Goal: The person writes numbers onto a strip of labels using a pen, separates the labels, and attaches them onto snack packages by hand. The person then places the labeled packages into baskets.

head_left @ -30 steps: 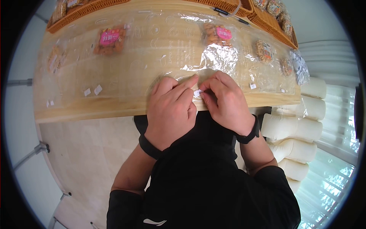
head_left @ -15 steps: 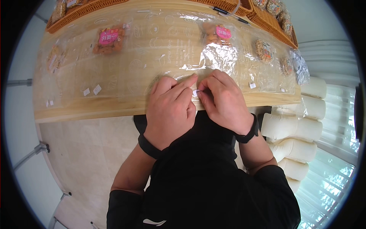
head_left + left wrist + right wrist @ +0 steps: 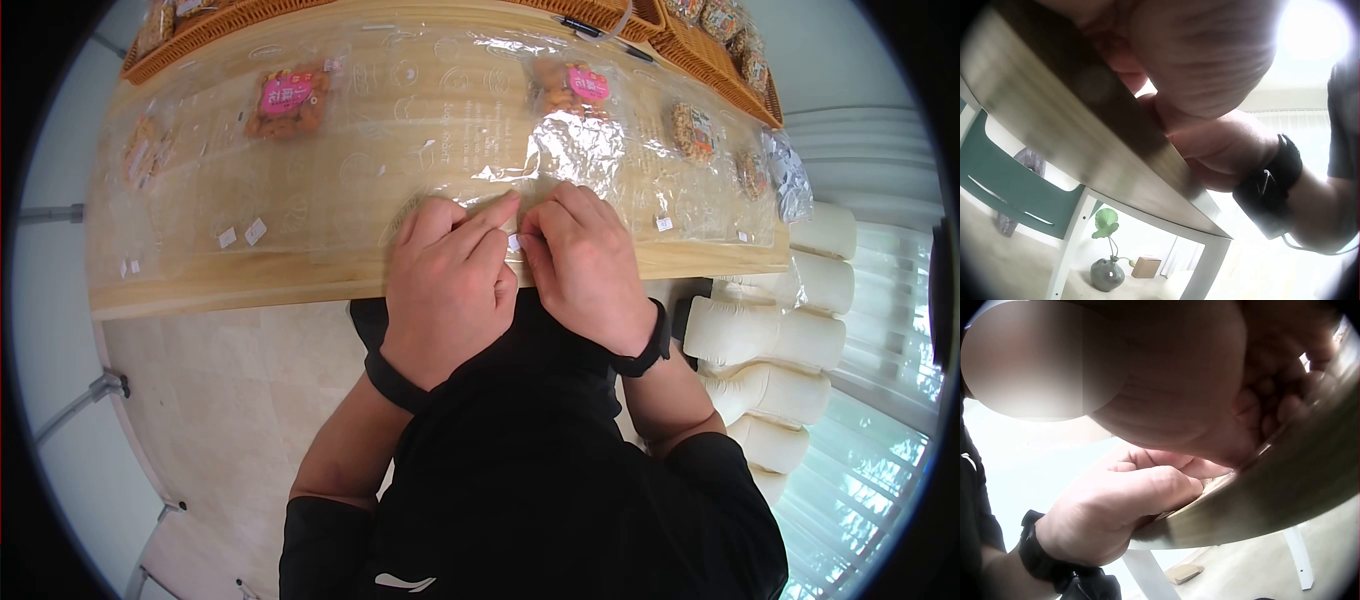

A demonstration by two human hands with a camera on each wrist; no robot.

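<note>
At the table's front edge, my left hand [image 3: 450, 272] rests on clear plastic packaging [image 3: 400, 165], its index finger stretched forward. Beside it, my right hand [image 3: 592, 272] has bent fingers, with thumb and index finger pinching at the edge of a small white label [image 3: 514, 242]. The label lies between the two hands, partly covered by the right fingertips. In the left wrist view, the left palm [image 3: 1204, 56] fills the top, close over the edge. From the right wrist, the left hand [image 3: 1116, 503] appears below the right palm [image 3: 1172, 387]; the label is hidden there.
Pink-labelled snack packs [image 3: 287, 97] and smaller snack packs [image 3: 692, 133] lie along the wooden table [image 3: 200, 285]. Other small white labels [image 3: 255, 232] are near its front. Wicker baskets [image 3: 700, 75] and a black pen [image 3: 600, 38] stand or lie behind; a cream padded seat [image 3: 765, 330] is at right.
Both hands stay in nearly the same place. The right fingers have shifted slightly over the small label, and the right wrist has moved a little to the left.
</note>
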